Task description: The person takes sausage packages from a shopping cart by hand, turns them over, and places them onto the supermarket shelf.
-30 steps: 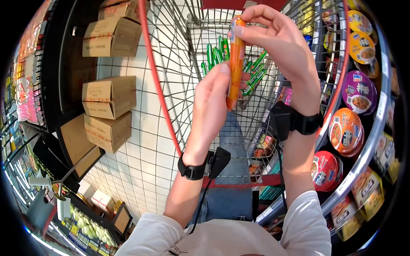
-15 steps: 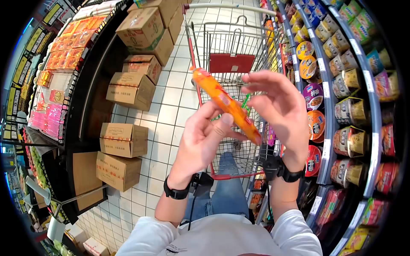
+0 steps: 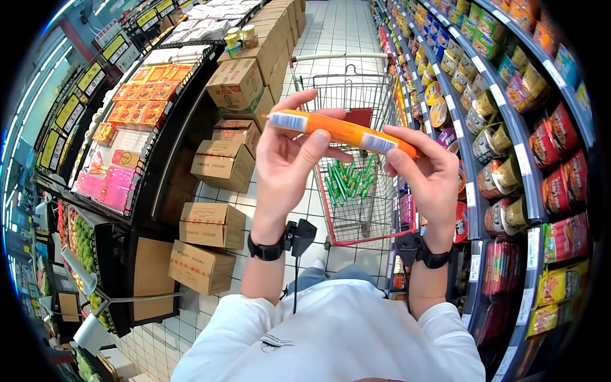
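Note:
An orange sausage-shaped packet (image 3: 340,130) with white barcode labels is held nearly level in front of my chest, its right end a little lower. My left hand (image 3: 289,156) grips its left part, thumb in front and fingers behind. The right end is pinched between the thumb and fingers of my right hand (image 3: 429,169). Beyond my hands stands a wire shopping cart (image 3: 359,230) with a red rim. Several green stick-shaped packets (image 3: 347,183) lie in its basket.
Cardboard boxes (image 3: 223,165) line the tiled floor (image 3: 324,25) on the left, beside a display of orange and pink packs (image 3: 137,105). Shelves of instant noodle cups and bags (image 3: 503,175) run along the right. A metal bar (image 3: 146,297) juts out at the lower left.
The orange packet has turned from upright through a slant to nearly level, its barcodes now visible. My right hand let go and has taken its right end again. The cart appears farther off.

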`<state>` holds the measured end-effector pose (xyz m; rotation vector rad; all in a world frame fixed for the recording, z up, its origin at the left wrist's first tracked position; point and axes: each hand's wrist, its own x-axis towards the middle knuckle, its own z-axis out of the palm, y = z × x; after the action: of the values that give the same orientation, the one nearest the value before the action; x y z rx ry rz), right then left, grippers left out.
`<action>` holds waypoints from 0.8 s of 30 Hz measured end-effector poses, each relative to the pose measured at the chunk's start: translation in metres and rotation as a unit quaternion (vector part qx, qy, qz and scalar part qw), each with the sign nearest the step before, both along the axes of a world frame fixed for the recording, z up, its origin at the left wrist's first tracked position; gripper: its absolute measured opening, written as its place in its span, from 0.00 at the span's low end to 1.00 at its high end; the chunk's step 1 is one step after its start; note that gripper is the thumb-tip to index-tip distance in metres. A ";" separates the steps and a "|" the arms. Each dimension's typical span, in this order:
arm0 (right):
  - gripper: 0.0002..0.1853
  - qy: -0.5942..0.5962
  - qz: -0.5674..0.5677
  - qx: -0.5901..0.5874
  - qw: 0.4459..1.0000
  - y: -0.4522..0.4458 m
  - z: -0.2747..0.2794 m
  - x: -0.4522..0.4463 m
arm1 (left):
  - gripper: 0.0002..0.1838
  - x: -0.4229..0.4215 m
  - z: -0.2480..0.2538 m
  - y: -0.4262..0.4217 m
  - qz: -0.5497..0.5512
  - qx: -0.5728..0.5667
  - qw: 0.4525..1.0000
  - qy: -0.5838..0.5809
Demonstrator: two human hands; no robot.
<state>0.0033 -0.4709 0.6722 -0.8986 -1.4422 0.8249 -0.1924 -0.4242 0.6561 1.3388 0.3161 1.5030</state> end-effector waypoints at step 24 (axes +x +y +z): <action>0.17 0.154 -0.143 0.075 0.975 -0.168 0.002 0.143 | 0.21 0.159 0.052 -0.155 -0.137 -0.008 0.988 0.070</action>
<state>0.1459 -0.6387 0.6746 -0.7992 -1.0600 0.5997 -0.0336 -0.5791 0.7084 1.4160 0.2218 1.1777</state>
